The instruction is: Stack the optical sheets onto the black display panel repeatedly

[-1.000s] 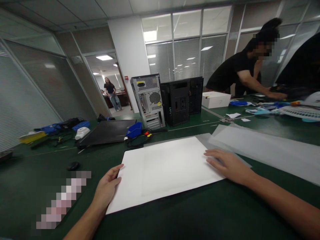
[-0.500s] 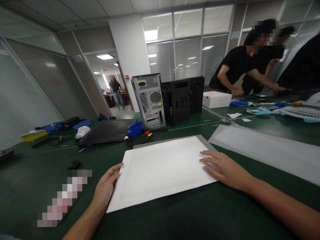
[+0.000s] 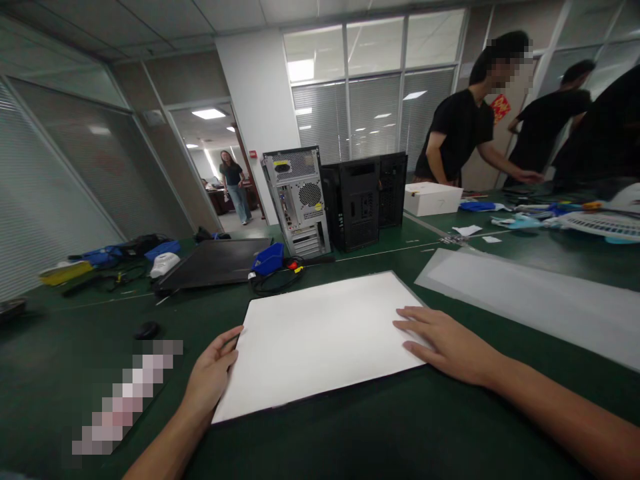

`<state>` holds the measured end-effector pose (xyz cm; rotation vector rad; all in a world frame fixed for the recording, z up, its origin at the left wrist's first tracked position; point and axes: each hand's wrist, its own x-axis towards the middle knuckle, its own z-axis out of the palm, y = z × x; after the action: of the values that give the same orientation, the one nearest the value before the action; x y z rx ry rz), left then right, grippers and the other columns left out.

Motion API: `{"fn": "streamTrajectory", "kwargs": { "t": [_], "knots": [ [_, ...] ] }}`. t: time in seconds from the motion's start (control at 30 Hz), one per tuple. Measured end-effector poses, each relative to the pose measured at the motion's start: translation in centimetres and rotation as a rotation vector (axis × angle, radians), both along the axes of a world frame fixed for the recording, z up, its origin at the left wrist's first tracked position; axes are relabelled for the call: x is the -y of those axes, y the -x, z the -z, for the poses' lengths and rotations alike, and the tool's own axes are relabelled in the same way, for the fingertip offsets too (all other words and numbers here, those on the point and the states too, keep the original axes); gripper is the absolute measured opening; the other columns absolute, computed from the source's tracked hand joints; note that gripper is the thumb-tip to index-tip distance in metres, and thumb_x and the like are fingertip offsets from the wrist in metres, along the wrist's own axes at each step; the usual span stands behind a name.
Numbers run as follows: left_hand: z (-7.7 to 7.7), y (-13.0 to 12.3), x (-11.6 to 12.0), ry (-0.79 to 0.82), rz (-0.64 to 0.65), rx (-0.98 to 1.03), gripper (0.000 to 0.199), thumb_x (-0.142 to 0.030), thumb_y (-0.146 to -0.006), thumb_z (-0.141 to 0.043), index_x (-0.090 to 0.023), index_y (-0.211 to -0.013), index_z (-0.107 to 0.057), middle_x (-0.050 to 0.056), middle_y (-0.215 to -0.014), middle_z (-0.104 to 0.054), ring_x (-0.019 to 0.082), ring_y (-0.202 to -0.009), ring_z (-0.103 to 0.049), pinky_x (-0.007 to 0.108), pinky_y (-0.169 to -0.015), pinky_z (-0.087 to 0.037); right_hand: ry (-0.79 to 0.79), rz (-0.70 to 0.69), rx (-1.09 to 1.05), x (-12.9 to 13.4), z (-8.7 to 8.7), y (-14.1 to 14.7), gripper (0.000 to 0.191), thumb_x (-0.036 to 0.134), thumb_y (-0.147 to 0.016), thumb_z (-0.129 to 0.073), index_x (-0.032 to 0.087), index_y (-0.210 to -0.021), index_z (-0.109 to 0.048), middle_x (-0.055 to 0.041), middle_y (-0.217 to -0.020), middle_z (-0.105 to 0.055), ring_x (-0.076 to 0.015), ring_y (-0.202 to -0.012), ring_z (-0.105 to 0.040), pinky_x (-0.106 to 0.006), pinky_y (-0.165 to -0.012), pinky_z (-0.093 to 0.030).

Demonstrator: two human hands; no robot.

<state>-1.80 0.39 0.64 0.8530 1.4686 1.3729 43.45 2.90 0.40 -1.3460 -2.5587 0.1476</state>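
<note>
A white rectangular sheet [image 3: 320,343] lies on a thin dark-edged panel, whose rim shows along the near side and the right. At the sheet's left edge is my left hand [image 3: 210,377], fingers stretched out and touching the border, not wrapped round it. My right hand [image 3: 447,343] rests flat over the right edge with its fingers spread on the white surface. What lies under the sheet is hidden.
Beyond the sheet stand a silver computer case [image 3: 303,200] and black cases [image 3: 355,207]. A dark flat panel [image 3: 215,260] and mouse [image 3: 147,330] lie left. A translucent sheet [image 3: 525,300], white box [image 3: 434,199] and people [image 3: 457,133] are right.
The white sheet has come to lie flush, covering the grey strip behind it. My right hand has shifted slightly left. A person across the table has straightened up.
</note>
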Motion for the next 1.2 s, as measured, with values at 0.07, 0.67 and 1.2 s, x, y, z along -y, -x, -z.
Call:
{"fn": "streamTrajectory", "kwargs": {
  "t": [0.07, 0.67, 1.2],
  "knots": [
    [-0.1, -0.1, 0.0, 0.01, -0.007, 0.003, 0.053, -0.007, -0.063, -0.06, -0.02, -0.114, -0.057, 0.008, -0.101, -0.073, 0.017, -0.064, -0.068, 0.024, -0.052, -0.048, 0.003, -0.003, 0.008, 0.1, 0.0, 0.2, 0.052, 0.057, -0.09, -0.037, 0.034, -0.137, -0.044, -0.0013, -0.145, -0.037, -0.0242, -0.133, -0.032, -0.046, -0.109, -0.028],
    [-1.1, -0.9, 0.3, 0.041, -0.033, -0.017, 0.05, -0.008, -0.065, -0.061, -0.02, -0.114, -0.058, 0.007, -0.101, -0.073, 0.015, -0.058, -0.066, 0.024, -0.051, -0.048, -0.035, -0.049, -0.005, -0.2, -0.5, -0.1, 0.054, 0.055, -0.091, -0.037, 0.034, -0.14, -0.039, -0.0028, -0.146, -0.035, -0.0267, -0.133, -0.033, -0.05, -0.107, -0.029],
    [-1.0, -0.6, 0.4, 0.038, -0.033, -0.034, 0.054, -0.004, -0.06, -0.057, -0.019, -0.111, -0.061, 0.009, -0.109, -0.071, 0.015, -0.063, -0.067, 0.025, -0.055, -0.048, -0.095, 0.673, 0.099, -6.5, 3.3, -15.6, 0.075, 0.069, -0.084, -0.033, 0.013, -0.13, -0.053, -0.0223, -0.126, -0.052, -0.04, -0.109, -0.051, -0.053, -0.082, -0.044]
  ]
}}
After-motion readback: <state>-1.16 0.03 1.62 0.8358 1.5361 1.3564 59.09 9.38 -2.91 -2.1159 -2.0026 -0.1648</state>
